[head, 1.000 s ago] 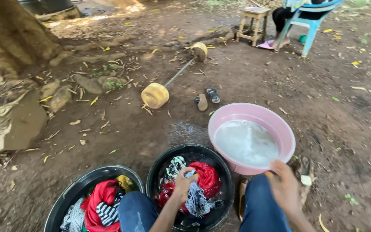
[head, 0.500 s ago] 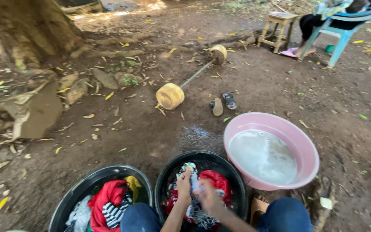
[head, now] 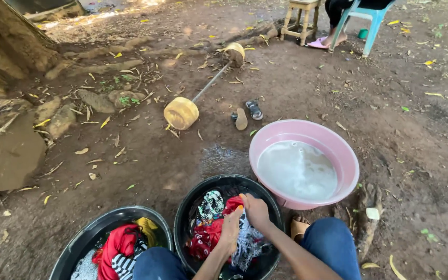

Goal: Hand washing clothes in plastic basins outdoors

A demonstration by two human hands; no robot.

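Both my hands are down in the middle black basin (head: 193, 194), which is full of wet clothes. My left hand (head: 231, 229) and my right hand (head: 255, 210) pinch together on a blue-and-white patterned cloth (head: 245, 243). Red cloth (head: 211, 234) and a green-patterned piece (head: 211, 204) lie under and beside them. To the right stands a pink basin (head: 338, 150) of cloudy water. A second black basin (head: 86, 236) at the lower left holds red, striped and yellow clothes. My jeans-clad knees frame the middle basin.
A home-made barbell (head: 182, 113) with yellow weights lies on the dirt ahead, with a pair of sandals (head: 248, 114) beside it. A wooden stool (head: 301, 18) and a blue plastic chair (head: 365, 18) with a seated person stand far back. A tree trunk and roots fill the upper left.
My right hand came off my right knee into the middle basin and joined my left hand on the patterned cloth. The view swung slightly right then back.
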